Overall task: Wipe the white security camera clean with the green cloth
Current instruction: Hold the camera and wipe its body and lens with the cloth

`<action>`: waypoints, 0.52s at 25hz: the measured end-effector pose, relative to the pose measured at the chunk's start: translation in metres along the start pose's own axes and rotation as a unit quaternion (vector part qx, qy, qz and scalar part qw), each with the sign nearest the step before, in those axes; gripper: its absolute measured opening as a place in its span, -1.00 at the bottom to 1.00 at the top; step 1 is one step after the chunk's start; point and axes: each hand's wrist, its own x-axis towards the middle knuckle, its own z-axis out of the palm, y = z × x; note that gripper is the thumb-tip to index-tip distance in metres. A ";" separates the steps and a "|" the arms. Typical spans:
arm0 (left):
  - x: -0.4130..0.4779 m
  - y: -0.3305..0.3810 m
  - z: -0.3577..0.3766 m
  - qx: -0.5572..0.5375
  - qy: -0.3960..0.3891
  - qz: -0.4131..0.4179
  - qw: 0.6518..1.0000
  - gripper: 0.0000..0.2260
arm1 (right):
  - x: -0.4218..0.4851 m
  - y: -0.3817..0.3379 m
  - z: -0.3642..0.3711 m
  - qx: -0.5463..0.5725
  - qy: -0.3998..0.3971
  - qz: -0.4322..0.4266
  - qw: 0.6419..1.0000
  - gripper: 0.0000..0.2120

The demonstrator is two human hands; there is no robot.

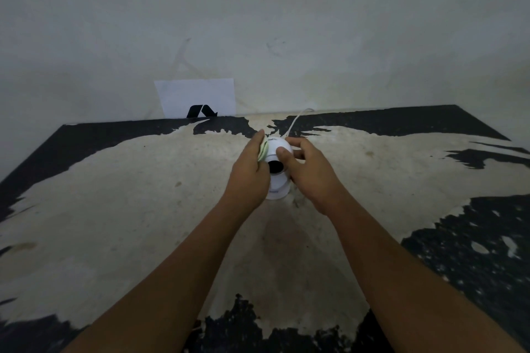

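Worn black-and-cream tabletop [143, 195] carries the white dome-shaped security camera [277, 180], which stands upright between your hands. Your left hand [251, 169] has its grip closed on the folded green cloth [263, 149], pressed to the dome's left side; your right hand [308, 172] steadies the dome, thumb on top. Wiping looks underway, with the base probably left, and the thin white cable [295, 120] runs off behind.

Left hand [249, 170] presses green cloth [263, 148] on white camera [277, 172]; right hand [308, 170] steadies.

Single head-worn wide-angle view, aimed forward and down across the table [114, 180] toward the wall [258, 23]. Both forearms extend from the bottom edge to frame centre.
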 end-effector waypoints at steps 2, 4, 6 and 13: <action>-0.001 -0.008 0.001 -0.017 -0.010 -0.021 1.000 -0.59 | 0.000 0.000 -0.001 -0.001 0.002 -0.002 1.000 -0.66; -0.009 -0.018 0.007 -0.017 -0.017 -0.067 0.997 -0.65 | 0.001 0.000 -0.001 0.006 -0.004 0.004 1.000 -0.70; -0.021 -0.021 0.011 0.004 -0.028 -0.113 0.993 -0.67 | 0.001 0.000 -0.002 0.014 -0.007 0.008 1.000 -0.72; -0.063 0.010 -0.025 -0.172 -0.093 -0.158 0.968 -0.74 | 0.001 0.003 -0.003 0.043 -0.016 0.013 0.999 -0.74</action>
